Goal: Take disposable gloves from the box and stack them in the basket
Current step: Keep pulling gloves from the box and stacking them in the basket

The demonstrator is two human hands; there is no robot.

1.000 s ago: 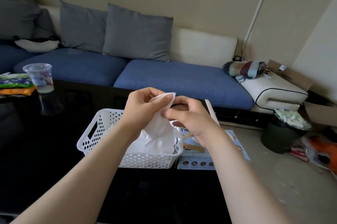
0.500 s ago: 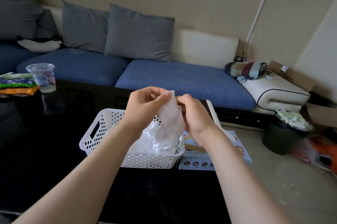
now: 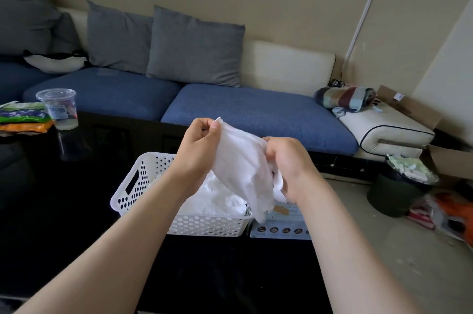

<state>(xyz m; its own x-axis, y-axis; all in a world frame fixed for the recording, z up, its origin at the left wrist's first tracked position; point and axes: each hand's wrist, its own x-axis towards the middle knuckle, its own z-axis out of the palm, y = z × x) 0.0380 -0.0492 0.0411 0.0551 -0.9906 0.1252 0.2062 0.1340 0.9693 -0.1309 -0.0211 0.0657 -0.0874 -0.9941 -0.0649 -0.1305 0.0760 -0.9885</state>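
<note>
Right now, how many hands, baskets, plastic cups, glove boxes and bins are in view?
Hands: 2, left hand and right hand, both gripping a glove
White basket: 1
Clear plastic cup: 1
Glove box: 1
Dark bin: 1
Total: 6

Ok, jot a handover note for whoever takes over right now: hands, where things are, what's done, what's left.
The left hand pinches the top edge of the glove; the right hand grips its other side.
The glove hangs above the white basket; the box lies just right of the basket.
Done: a pile of gloves lies in the basket.
Left: lay this glove on the pile, then pull more from the box.
</note>
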